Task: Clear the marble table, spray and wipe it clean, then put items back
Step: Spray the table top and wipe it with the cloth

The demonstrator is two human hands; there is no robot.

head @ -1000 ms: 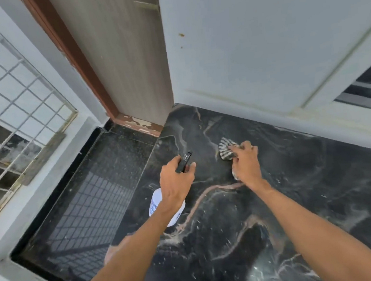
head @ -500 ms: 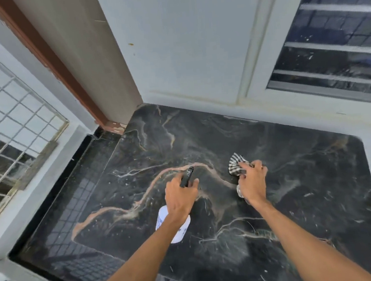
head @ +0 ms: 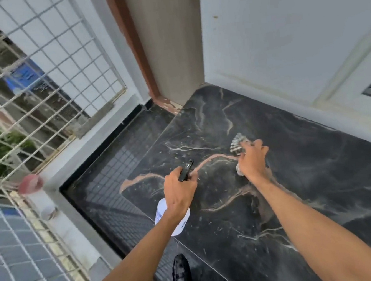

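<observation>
Marble table (head: pixel 308 174): only the cloth and a hand on the visible slab, so clearing looks done; mid spray-and-wipe, put-back not yet started; striped cloth (head: pixel 238 144) bunched under right hand (head: pixel 253 160), fingers curled over it, mid-slab toward the wall; left hand (head: pixel 180 190) grips spray bottle (head: pixel 163 211) over the left edge.

I reach both bare forearms forward. My left hand (head: pixel 180 191) curls round a white plastic spray bottle with black nozzle (head: pixel 180 228). My right hand (head: pixel 252 160), just right of it and palm down, clutches a striped grey-white cloth (head: pixel 237 144).
</observation>
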